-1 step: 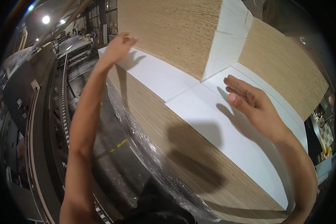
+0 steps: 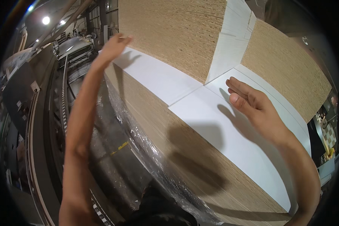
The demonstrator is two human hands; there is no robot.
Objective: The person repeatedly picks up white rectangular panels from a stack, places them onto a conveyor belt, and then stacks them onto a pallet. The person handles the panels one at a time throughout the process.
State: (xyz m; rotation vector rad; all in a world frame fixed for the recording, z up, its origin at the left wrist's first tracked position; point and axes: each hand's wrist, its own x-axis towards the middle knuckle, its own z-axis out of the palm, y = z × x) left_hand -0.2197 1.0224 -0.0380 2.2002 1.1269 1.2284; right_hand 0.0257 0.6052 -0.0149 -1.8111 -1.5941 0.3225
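White panels lie flat in a stack before me, a nearer white panel and a farther white panel meeting at a seam. Over the nearer one hovers my right hand, open, its fingers extended together and thumb apart, casting a shadow. My left hand, slightly blurred, is open beside the far left end of the farther panel, fingers stretched toward an upright wood-grain block. I cannot tell whether it touches anything. A wood-grain lower layer sticks out along the stack's near edge.
Another wood-grain block stands at the right, a white side face between both blocks. Clear plastic wrap hangs along the stack's left side. Beyond the floor runs a long rail, with a table-like machine farther back.
My left hand has shifted slightly left. The farther panel and the upright block have moved a little toward me and to the right. My right hand has stayed almost in place.
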